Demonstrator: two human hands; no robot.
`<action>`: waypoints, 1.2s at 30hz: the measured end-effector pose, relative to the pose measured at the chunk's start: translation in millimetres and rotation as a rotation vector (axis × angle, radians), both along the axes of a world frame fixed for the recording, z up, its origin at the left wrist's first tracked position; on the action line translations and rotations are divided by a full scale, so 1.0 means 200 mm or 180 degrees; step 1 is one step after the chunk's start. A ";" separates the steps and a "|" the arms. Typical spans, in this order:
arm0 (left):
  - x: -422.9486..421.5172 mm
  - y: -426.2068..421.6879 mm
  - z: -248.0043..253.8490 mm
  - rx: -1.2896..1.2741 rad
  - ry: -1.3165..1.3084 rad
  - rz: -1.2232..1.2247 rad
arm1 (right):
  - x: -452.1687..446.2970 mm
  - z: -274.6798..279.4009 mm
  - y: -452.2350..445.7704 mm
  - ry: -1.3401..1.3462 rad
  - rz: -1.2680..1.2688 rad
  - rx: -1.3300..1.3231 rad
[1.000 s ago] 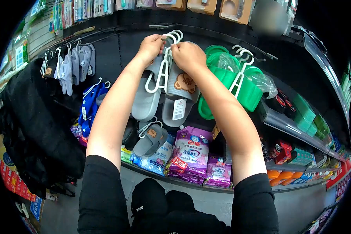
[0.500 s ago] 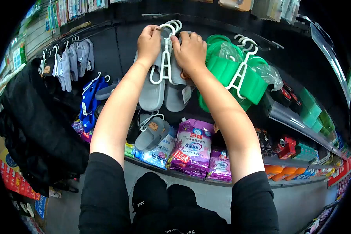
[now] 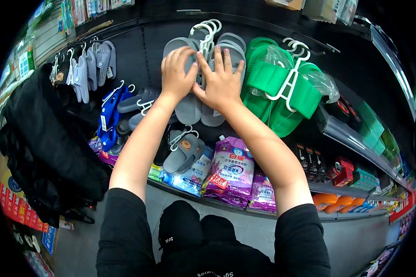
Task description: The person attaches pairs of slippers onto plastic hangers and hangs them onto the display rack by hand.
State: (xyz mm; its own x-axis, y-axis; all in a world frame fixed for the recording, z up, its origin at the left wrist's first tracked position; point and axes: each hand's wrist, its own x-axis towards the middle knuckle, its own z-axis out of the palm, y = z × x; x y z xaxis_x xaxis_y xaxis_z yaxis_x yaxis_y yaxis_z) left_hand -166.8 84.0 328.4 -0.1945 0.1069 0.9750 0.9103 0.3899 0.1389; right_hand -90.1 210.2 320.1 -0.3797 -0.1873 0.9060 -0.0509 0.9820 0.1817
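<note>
Grey slippers [image 3: 188,110] hang on white hangers [image 3: 209,34] at the upper middle, their hooks at the top. Against the left slipper lies my left hand [image 3: 176,73], fingers a little bent and apart, gripping nothing. My right hand [image 3: 220,81] rests flat with spread fingers over the slipper on the right. Both hands cover the slippers' straps and the lower part of the hangers. Just right of them hang green slippers [image 3: 282,121] on white hangers, partly wrapped in clear plastic.
Below are small grey slippers with a bear patch [image 3: 185,148] and purple detergent bags [image 3: 231,168]. Blue slippers [image 3: 110,111] and light grey slippers [image 3: 80,76] hang to the left, near a black cloth [image 3: 41,147]. A shelf edge [image 3: 356,150] runs along the right.
Both hands have let go of the hanger hooks and moved down onto the slippers, fingers spreading. The grey slippers now face forward, side by side. The view has shifted slightly.
</note>
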 end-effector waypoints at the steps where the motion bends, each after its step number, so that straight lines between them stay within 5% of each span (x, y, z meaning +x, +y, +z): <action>1: 0.01 -0.01 -0.03 -0.0283 0.0195 0.0223 | -0.01 -0.01 0.01 -0.0023 -0.0020 0.0012; 17: 0.04 -0.03 -0.25 -0.0458 0.0215 0.0558 | 0.01 -0.08 0.00 0.0054 -0.0170 0.0173; 21: 0.21 -0.13 -0.41 -0.0365 -0.0169 0.0212 | 0.19 -0.27 -0.10 -0.0208 0.0353 0.0167; 27: 0.62 -0.53 -1.26 -0.0456 -0.1962 -0.0529 | 0.65 -1.08 -0.13 -0.1877 0.1439 -0.0632; 28: 0.73 -0.65 -1.45 -0.0719 -0.2793 -0.0273 | 0.73 -1.32 -0.10 -0.2402 0.1373 -0.0935; 29: 0.84 -0.76 -1.62 -0.0578 -0.2632 -0.0135 | 0.84 -1.47 -0.07 -0.3025 0.1045 -0.1044; 30: 1.00 -0.87 -1.77 -0.0427 -0.3193 0.0204 | 0.93 -1.67 -0.03 -0.2721 0.1217 -0.1083; 34: 1.53 -1.17 -1.90 -0.0062 -0.5083 0.1090 | 1.35 -2.07 0.01 -0.4017 0.0726 -0.2488; 36: 1.62 -1.17 -1.97 -0.0067 -0.5361 0.1152 | 1.38 -2.12 -0.01 -0.4018 0.1172 -0.2195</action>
State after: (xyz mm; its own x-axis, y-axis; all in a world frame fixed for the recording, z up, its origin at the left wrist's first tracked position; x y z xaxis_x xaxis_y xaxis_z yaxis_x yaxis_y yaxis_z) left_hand 156.5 -150.0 -65.0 -0.9365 -0.1602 -0.3120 -0.3478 0.5404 0.7662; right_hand 185.0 208.2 -103.0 -0.9916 -0.1261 -0.0302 -0.0756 0.7514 -0.6555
